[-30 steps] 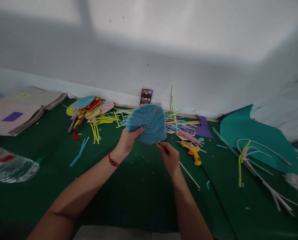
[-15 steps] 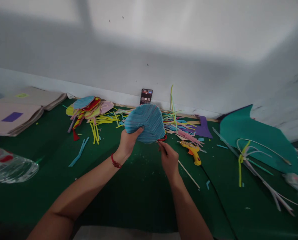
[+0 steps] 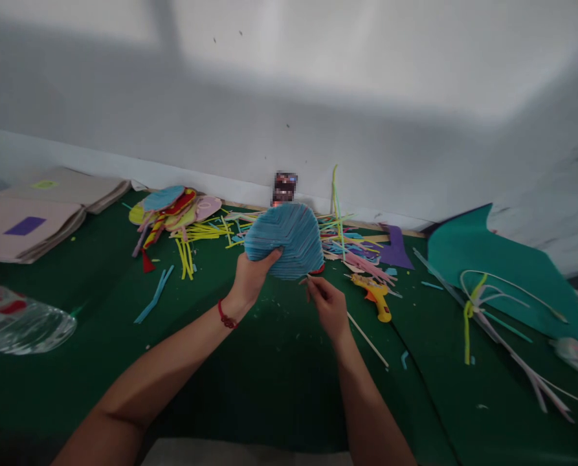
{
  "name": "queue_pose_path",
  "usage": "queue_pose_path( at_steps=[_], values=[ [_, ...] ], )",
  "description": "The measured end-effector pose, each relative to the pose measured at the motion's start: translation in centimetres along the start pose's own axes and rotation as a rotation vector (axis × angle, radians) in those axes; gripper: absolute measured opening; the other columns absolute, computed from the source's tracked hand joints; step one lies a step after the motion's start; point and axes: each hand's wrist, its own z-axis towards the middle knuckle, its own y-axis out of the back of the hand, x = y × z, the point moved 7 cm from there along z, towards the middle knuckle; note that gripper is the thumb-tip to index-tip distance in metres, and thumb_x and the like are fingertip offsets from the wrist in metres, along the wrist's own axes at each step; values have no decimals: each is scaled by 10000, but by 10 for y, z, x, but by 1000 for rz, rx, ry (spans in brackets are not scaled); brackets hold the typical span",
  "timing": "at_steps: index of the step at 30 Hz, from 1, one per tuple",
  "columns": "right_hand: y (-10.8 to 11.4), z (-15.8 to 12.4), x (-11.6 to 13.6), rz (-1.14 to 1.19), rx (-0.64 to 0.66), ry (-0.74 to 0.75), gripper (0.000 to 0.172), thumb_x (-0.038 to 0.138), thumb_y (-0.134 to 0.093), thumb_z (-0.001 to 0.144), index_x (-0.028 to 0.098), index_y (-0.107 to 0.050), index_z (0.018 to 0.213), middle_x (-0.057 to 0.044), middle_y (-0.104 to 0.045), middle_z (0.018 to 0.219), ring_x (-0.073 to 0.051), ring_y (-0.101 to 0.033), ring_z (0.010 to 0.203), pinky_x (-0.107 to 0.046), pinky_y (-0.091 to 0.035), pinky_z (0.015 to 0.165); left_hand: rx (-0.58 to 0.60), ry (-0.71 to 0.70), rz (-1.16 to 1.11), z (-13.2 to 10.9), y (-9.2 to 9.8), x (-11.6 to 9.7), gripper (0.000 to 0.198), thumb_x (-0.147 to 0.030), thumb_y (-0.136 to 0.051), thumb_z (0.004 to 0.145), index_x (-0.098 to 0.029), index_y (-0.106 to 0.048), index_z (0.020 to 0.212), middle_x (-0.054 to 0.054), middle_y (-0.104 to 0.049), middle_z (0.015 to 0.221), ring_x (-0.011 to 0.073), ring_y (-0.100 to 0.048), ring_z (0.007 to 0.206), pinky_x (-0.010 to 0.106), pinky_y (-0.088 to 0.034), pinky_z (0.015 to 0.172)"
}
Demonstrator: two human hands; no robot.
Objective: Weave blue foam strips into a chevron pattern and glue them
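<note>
A rounded blue piece with ridged stripes [image 3: 293,236] is held up over the green table by my left hand [image 3: 254,275], its thumb lying on the striped face. Just below the piece's lower right edge is my right hand [image 3: 328,301], with thumb and fingertips pinched together. Something small and pale shows at those fingertips, too small to name. A bit of red [image 3: 319,268] peeks out at the lower right edge of the blue piece. Near my right hand a thin pale stick [image 3: 367,340] lies on the table.
A yellow glue gun [image 3: 378,301] with a black cord lies right of my hands. Coloured strips [image 3: 351,246] are heaped along the wall. Teal sheet [image 3: 502,259] at right; cut-out shapes [image 3: 172,207], cardboard [image 3: 31,226] and a clear bottle [image 3: 36,327] at left.
The blue piece and my left hand have shifted very slightly right. Less of the red bit shows beside the piece. My right hand's fingertips have moved slightly.
</note>
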Motion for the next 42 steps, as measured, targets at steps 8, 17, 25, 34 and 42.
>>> queue_pose_path(
  at_steps=[8,17,25,34,42],
  values=[
    [19,4,-6,-181,-144,105,245,361,-537,847,193,-711,885,-6,-645,649,-148,-572,610,-256,-450,623,250,177,-43,10,-8,-1,432,-316,-808,572,-175,-717,970,95,-712,1053,288,-638,1025,452,-479,939],
    [25,9,-15,-330,-55,247,228,294,-518,876,250,-725,960,-32,-704,761,-183,-637,734,-305,-484,717,466,387,204,33,18,-12,341,-157,-777,539,-162,-736,878,143,-722,915,341,-665,952,494,-511,847],
    [22,8,-14,-357,-38,206,230,314,-519,884,243,-678,1035,-10,-683,741,-154,-633,688,-263,-472,669,515,315,259,36,17,5,442,-210,-817,528,-158,-712,954,125,-716,1020,289,-660,967,478,-473,937],
    [20,6,-5,-402,-110,326,173,320,-534,884,212,-662,841,-43,-652,856,-147,-623,758,-234,-459,629,409,262,445,37,18,4,491,-243,-798,555,-113,-679,1013,143,-671,1148,296,-615,1065,486,-447,965],
    [19,6,-10,-443,-85,310,206,324,-484,915,220,-656,875,-42,-664,896,-149,-636,815,-234,-468,702,393,234,461,39,18,15,487,-247,-800,561,-103,-682,1010,141,-691,1106,305,-636,1030,495,-456,957]
  ],
)
